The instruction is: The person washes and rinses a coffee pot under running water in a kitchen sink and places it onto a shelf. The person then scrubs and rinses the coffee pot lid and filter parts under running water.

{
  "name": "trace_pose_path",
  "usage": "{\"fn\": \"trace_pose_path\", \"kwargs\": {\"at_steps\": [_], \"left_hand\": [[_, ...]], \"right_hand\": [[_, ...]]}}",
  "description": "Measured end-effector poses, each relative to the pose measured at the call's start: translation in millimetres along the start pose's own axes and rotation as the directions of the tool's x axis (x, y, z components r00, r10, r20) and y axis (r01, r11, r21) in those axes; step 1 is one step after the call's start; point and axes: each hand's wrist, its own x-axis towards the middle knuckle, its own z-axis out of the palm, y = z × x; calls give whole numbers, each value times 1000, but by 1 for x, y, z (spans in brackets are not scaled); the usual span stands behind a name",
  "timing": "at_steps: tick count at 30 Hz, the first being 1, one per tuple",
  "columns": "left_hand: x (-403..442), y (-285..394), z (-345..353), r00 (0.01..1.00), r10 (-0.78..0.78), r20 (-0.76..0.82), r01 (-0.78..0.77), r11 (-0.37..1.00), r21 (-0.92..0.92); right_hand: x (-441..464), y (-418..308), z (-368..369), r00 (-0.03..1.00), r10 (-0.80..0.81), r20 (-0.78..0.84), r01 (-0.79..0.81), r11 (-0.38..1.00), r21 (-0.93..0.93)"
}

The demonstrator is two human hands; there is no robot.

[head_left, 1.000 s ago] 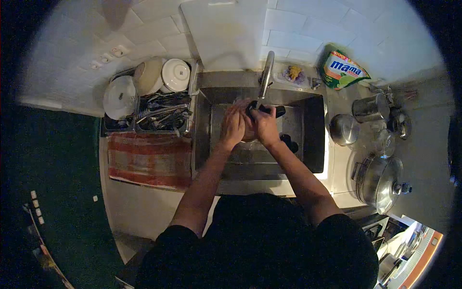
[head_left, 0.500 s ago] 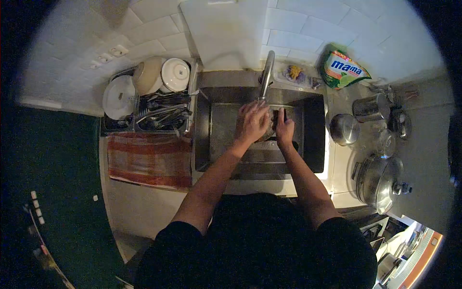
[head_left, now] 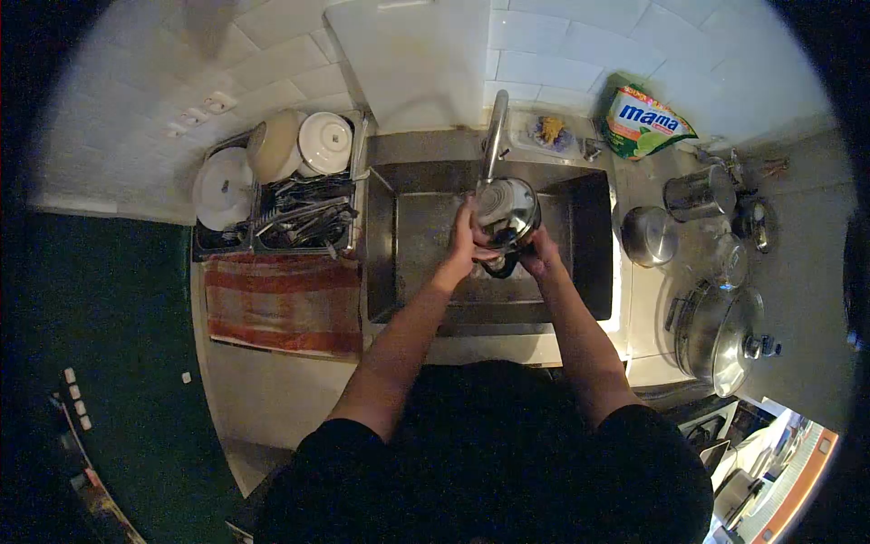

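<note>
Over the sink (head_left: 381, 245), a shiny round metal pot (head_left: 518, 210) is tilted under the faucet (head_left: 494, 136), its rounded outside facing up. Water appears to run onto it. My left hand (head_left: 464, 243) grips its left side, with the thumb along the edge and fingers underneath. On the lower right, my right hand (head_left: 542, 254) holds the pot too, its fingers partly hidden behind it. A dark part, perhaps the handle (head_left: 500, 266), shows below the pot between my hands.
Left of the sink stands a dish rack (head_left: 358, 204) with plates, bowls and cutlery, above a striped cloth (head_left: 283, 304). A sponge tray (head_left: 548, 136) and green detergent pouch (head_left: 645, 122) sit behind. Metal bowl (head_left: 649, 236), pot (head_left: 700, 192) and large lidded pot (head_left: 716, 335) line the right counter.
The pot has been raised and turned so its shiny outside faces up under the faucet. My left hand moved from over it to its left side; my right hand shifted lower.
</note>
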Motion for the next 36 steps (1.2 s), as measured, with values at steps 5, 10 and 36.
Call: {"fn": "trace_pose_path", "kwargs": {"at_steps": [5,10,36], "left_hand": [[-29,31,2,948,-280,153,311,920,-238],[-28,16,-22,960,-133,247,164,980,-111],[-55,23,-96,995,27,92,-35,996,84]], "right_hand": [[13,1,-16,905,87,418,-96,995,0],[-13,10,40,986,-156,-52,131,937,-324],[-58,31,106,980,93,176,59,712,-700]]}}
